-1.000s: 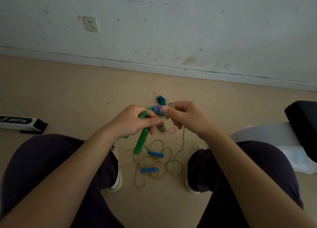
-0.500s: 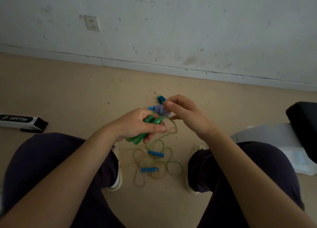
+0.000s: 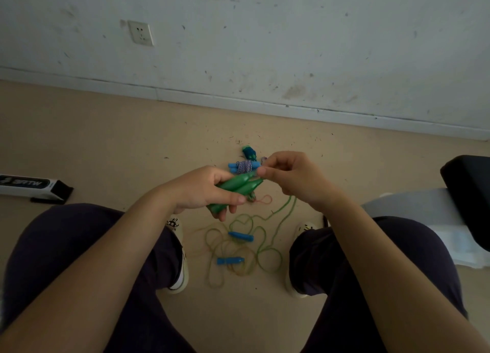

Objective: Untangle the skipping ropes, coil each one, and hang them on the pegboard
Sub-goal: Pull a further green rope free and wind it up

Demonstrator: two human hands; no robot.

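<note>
My left hand (image 3: 201,191) grips two green rope handles (image 3: 238,187) held side by side, tips pointing right. My right hand (image 3: 291,175) pinches the green cord at those tips; the green cord (image 3: 285,214) trails down to the floor. On the floor between my feet lies a tangle of green and yellowish cord (image 3: 238,257) with two blue handles (image 3: 240,236) (image 3: 229,260) in it. Farther off, a coiled blue-and-white rope wound on blue handles (image 3: 244,166) lies on the floor, with a small dark green bundle (image 3: 249,151) behind it.
I sit with my knees apart, shoes (image 3: 177,262) (image 3: 299,260) flanking the tangle. A long black-and-white box (image 3: 29,187) lies on the floor at left. A black seat (image 3: 466,191) and white sheet (image 3: 429,214) are at right. The wall with a socket (image 3: 140,33) is ahead.
The green handles went from one hanging down in my left hand to both gathered side by side in it. My right hand shifted from the blue-and-white coil to the green cord.
</note>
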